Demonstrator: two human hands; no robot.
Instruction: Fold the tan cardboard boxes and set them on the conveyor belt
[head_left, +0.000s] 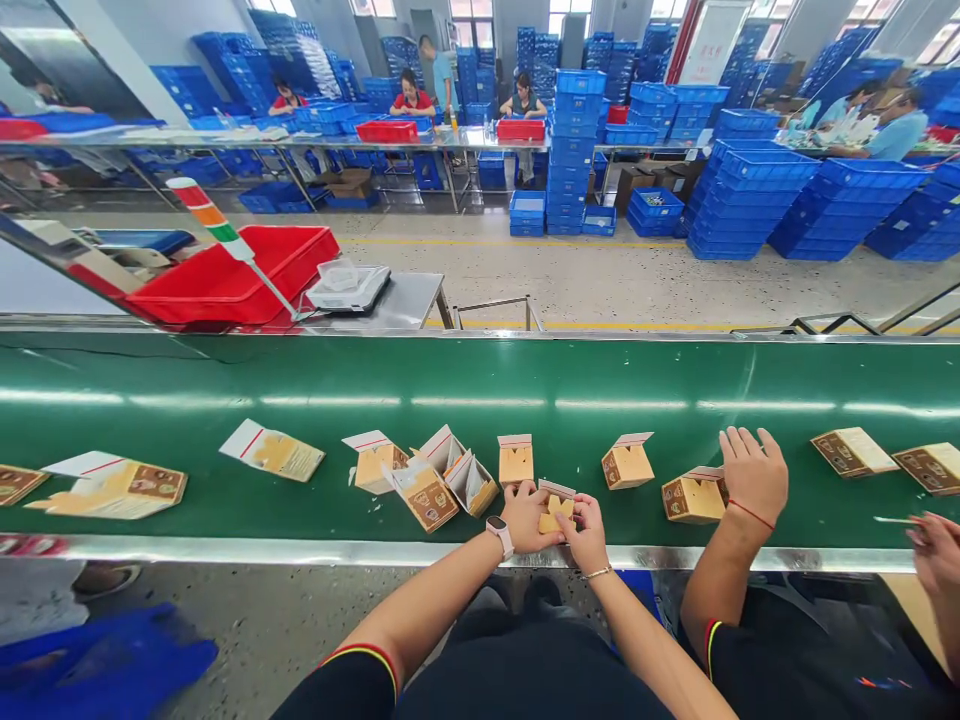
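- The belt is stretching crosswise before the person, green with a steel edge.
- Far beyond the belt, stacks of blue crates are standing on the floor.
- Just beyond the belt, a red crate is tilting beside a steel desk carrying a scale.
- On the belt, loose cartons are lying in a row, some flat, some part-folded.
- At the belt's near edge, the left hand and right hand are together, clamping a small carton between them.
- The small carton is looking light and stiff, but its thin card could crease; its folded edges are offering the safest hold.
- Right of them, a co-worker's hand is spreading open over the belt, apart from any carton.
- A watch is circling the left wrist, and a thin bracelet is circling the right.
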